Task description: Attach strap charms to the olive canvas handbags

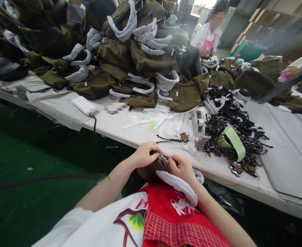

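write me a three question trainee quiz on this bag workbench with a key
1. True or false: the left hand and the right hand both touch the olive bag.
2. What colour is the looped strip on the heap of dark cords? A pink, B green, C blue.
3. Fill in: the bag's handle is wrapped in ___ material.

Key: 1 true; 2 B; 3 white.

The left hand (147, 155), right hand (181, 167) and white-wrapped handle (178, 185) hide much of the olive bag (147, 172); what the hands pinch is too small to tell. Heaped bags (48, 39) run past the top and left edges, hiding the far co-worker's (209, 42) lower body.
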Available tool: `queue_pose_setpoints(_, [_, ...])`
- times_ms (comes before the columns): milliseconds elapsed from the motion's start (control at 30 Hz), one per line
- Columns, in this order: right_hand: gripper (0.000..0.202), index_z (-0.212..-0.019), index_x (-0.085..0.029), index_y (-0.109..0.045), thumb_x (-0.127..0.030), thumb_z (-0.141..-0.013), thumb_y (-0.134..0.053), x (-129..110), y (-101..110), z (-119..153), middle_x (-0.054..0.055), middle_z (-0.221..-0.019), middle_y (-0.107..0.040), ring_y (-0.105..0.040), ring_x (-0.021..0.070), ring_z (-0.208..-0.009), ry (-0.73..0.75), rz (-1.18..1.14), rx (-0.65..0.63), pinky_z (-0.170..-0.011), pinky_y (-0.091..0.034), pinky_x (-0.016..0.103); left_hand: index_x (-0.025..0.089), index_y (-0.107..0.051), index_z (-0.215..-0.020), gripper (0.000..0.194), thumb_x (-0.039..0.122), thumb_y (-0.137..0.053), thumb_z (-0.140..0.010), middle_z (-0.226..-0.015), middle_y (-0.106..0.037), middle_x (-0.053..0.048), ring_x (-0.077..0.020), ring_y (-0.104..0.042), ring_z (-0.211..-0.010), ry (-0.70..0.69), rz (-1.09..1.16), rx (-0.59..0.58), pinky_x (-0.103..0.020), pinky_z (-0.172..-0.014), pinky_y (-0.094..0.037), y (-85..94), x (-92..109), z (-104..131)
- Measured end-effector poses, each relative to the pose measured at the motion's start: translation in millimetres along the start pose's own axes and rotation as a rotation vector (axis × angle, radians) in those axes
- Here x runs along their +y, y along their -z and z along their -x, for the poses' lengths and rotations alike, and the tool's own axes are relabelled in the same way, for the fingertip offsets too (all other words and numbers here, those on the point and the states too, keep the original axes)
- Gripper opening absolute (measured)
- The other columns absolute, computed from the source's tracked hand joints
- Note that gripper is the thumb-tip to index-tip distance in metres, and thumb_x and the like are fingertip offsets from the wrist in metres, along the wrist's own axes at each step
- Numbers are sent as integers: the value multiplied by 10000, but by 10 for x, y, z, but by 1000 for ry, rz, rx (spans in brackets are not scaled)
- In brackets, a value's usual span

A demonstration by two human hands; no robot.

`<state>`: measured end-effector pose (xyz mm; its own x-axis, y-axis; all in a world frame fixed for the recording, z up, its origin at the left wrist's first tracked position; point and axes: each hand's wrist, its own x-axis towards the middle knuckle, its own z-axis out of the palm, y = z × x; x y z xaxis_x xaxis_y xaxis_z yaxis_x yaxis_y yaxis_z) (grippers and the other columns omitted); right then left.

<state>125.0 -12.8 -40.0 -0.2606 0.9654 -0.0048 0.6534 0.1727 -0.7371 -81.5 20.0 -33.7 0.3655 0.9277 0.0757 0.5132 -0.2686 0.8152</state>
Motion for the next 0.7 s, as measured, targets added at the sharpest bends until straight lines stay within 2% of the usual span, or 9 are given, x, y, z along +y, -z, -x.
queue_pose_setpoints(233, [268, -668, -192, -600, -263, -900, -485, -54, 5, -1, 7, -612, -605, -522, 144, -582, 46, 62, 28, -557, -334, 259, 216, -773, -870, 104, 240, -715, -787, -841, -703, -39, -170, -651, -818, -137, 81, -73, -276, -784, -503, 35, -89, -20])
queue_pose_setpoints(400, [267, -712, -192, -637, -255, -923, -487, -53, -15, -35, 23, -668, -648, -547, 157, -628, 48, 100, 6, -590, -348, 276, 192, -761, -767, 66, 240, -721, -788, -757, -694, -35, -156, -634, -747, -133, 146, -20, -268, -729, -476, 15, -100, -30])
queue_pose_setpoints(533, [243, -840, -211, -707, -248, -953, -495, -7, -25, -56, 43, -814, -700, -601, 174, -756, 29, 60, -61, -692, -407, 288, 163, -728, -712, 140, 270, -702, -798, -735, -682, -34, -148, -620, -726, -53, 286, -53, -261, -721, -468, -1, -138, -14])
queue_pose_setpoints(567, [242, -858, -218, -719, -247, -954, -498, 2, -29, -60, 45, -825, -694, -603, 176, -770, 27, 56, -71, -711, -416, 293, 158, -712, -713, 167, 292, -687, -809, -724, -673, -30, -145, -611, -712, -6, 342, -36, -257, -704, -467, -14, -159, -7])
queue_pose_setpoints(633, [244, -879, -219, -730, -260, -955, -502, 6, -40, -73, 48, -831, -673, -603, 181, -786, 21, 34, -51, -743, -435, 306, 158, -672, -722, 211, 334, -648, -834, -686, -640, -12, -135, -579, -666, 92, 426, 72, -248, -653, -459, -41, -183, 11])
queue_pose_setpoints(700, [231, -965, -207, -723, -284, -951, -506, -12, -50, -91, 61, -903, -668, -610, 184, -809, 20, -36, 6, -768, -459, 316, 167, -641, -723, 211, 336, -624, -848, -680, -617, 0, -133, -563, -662, 109, 400, 194, -252, -655, -453, -51, -153, 36])
